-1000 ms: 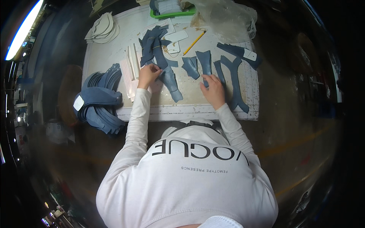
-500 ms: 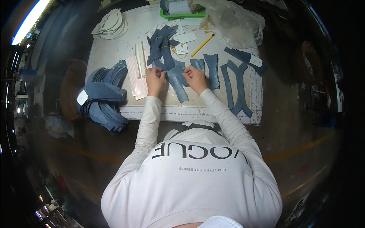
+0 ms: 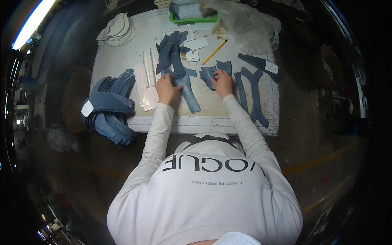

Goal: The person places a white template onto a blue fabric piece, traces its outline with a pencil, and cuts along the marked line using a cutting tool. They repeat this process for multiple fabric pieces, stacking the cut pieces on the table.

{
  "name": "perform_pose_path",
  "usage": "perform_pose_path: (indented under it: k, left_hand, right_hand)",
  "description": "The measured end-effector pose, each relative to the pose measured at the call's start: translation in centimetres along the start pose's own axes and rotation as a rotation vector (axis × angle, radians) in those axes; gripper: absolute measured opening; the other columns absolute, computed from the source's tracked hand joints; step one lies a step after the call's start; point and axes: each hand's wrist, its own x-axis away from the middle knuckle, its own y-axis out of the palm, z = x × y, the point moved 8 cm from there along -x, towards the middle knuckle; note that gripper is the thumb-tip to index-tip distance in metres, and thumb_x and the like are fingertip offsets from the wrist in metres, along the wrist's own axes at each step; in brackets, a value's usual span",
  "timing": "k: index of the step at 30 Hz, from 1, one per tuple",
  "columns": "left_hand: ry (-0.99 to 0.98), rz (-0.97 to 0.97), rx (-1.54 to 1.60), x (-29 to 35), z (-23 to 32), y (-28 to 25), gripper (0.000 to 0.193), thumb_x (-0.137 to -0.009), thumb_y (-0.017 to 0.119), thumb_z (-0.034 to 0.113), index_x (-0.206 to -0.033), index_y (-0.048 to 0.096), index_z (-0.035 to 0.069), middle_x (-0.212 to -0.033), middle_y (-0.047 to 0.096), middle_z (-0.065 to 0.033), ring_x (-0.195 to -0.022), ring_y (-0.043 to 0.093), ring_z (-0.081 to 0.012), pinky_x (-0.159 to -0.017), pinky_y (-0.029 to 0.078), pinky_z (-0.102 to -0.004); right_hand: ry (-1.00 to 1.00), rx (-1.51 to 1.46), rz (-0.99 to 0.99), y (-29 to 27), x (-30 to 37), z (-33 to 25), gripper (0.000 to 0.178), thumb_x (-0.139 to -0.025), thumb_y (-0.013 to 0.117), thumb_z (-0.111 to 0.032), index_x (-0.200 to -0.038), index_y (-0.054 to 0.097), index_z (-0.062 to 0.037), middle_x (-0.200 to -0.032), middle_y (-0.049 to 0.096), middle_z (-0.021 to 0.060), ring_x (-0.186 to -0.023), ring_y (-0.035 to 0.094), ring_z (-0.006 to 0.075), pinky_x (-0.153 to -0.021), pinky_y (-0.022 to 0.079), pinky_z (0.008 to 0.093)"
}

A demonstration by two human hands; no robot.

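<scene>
My left hand (image 3: 166, 89) lay flat, fingers together and pressed down, on a long blue-grey cut piece of fabric (image 3: 188, 90) that ran from the middle of the pale, scuffed cutting table (image 3: 122, 53) toward its near edge. My right hand (image 3: 223, 83) rested palm down, fingers slightly spread, on a smaller blue-grey fabric piece (image 3: 209, 76) just beside the long one; neither hand gripped anything, both only pressed. Touching the far end of the long piece, a loose heap of the same blue-grey pieces (image 3: 171, 51) lay toward the far edge. Just left of my left hand were a few narrow white strips (image 3: 148, 73) and a pale ruled card (image 3: 146, 92). Near my right hand, toward the right edge, two long curved blue-grey pieces (image 3: 250, 92) lay side by side, with another dark piece carrying a white tag (image 3: 261, 63) beyond them. A yellow pencil (image 3: 214, 51) lay at an angle past my right hand. At the far edge stood a green tray (image 3: 192, 18) and a crumpled clear plastic bag (image 3: 249, 26). A stack of white shaped pieces (image 3: 116, 30) sat in the far left corner, and a thick fanned bundle of blue-grey pieces (image 3: 108, 106) hung over the left near corner.
</scene>
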Motion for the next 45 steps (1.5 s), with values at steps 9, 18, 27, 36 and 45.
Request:
perform_pose_path:
  k: [9,18,27,36,45]
  left_hand:
    - [0.039,0.033,-0.123,0.3,0.9,-0.1,0.037,-0.062,0.083,0.027,-0.088,0.065,0.007,-0.088,0.063,-0.0107,-0.085,0.060,-0.0299,-0.075,0.046,-0.0397]
    - [-0.013,-0.270,0.610,-0.4,1.1,2.8,0.026,-0.078,0.075,0.019,-0.094,0.061,0.005,-0.073,0.063,-0.0019,-0.063,0.058,-0.0088,-0.056,0.045,-0.0244]
    - [-0.036,-0.524,1.214,-5.1,11.0,3.5,0.024,-0.086,0.068,0.019,-0.104,0.060,0.005,-0.078,0.062,0.0016,-0.070,0.058,-0.0047,-0.061,0.049,-0.0194]
    - [-0.115,-0.046,1.023,-11.7,3.4,2.3,0.014,-0.090,0.060,0.013,-0.100,0.066,0.006,-0.089,0.068,-0.0009,-0.076,0.062,-0.0063,-0.066,0.048,-0.0196]
    - [-0.190,0.159,0.002,-16.3,-3.7,0.1,0.041,-0.071,0.071,0.042,-0.089,0.067,0.005,-0.094,0.067,-0.0189,-0.087,0.065,-0.0334,-0.078,0.051,-0.0386]
  right_hand:
    - [-0.042,0.256,0.080,-0.2,2.3,-1.0,0.034,-0.072,0.075,-0.015,-0.101,0.063,-0.0022,-0.092,0.064,0.0146,-0.084,0.065,0.0284,-0.071,0.052,0.0372]
    - [-0.027,-0.095,0.197,-1.4,2.2,0.2,0.031,-0.072,0.076,-0.013,-0.099,0.064,-0.0026,-0.080,0.065,0.0125,-0.072,0.064,0.0276,-0.067,0.051,0.0347]
    - [0.018,-0.516,0.045,-3.0,3.2,1.8,0.024,-0.082,0.070,-0.020,-0.096,0.066,-0.0008,-0.073,0.067,0.0081,-0.062,0.062,0.0115,-0.059,0.049,0.0258]
    - [0.056,0.067,0.216,-4.9,1.9,4.4,0.027,-0.077,0.068,-0.009,-0.101,0.065,0.0015,-0.087,0.065,0.0177,-0.078,0.064,0.0348,-0.072,0.052,0.0391]
    - [0.033,0.330,0.069,-2.8,2.9,1.3,0.061,-0.075,0.072,-0.022,-0.128,0.048,-0.0054,-0.114,0.048,0.0158,-0.106,0.051,0.0325,-0.088,0.046,0.0396]
